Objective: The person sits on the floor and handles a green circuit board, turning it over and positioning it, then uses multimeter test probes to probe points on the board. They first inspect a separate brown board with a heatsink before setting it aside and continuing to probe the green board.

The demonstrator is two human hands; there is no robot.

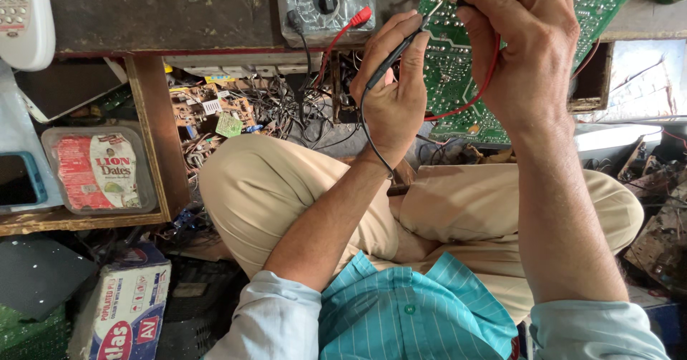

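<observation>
Striped teal shirt (pixel 415 317) and tan trousers (pixel 300 188) sit closest to us, two hands probing a circuit board above them.

From the head view, our left hand (pixel 393 91) grips a black test probe (pixel 397 49) pen-style, fingers closed around it, its tip slanting up to the green circuit board (pixel 447 66). Our right hand (pixel 526 41) is clenched in front of the board near its upper part, pinching a second probe's tip (pixel 465 3) against it, with a red lead (pixel 483 81) looping below the palm. That board stands on edge just past our knees, against the table (pixel 157 9). A grey multimeter (pixel 322 2) lies on the table, just left of the board, red and black leads plugged in. Farther left, a plastic box of dates (pixel 100 168) rests on a wooden shelf (pixel 154 138), with tangled wires (pixel 286 109) behind our knee.
</observation>
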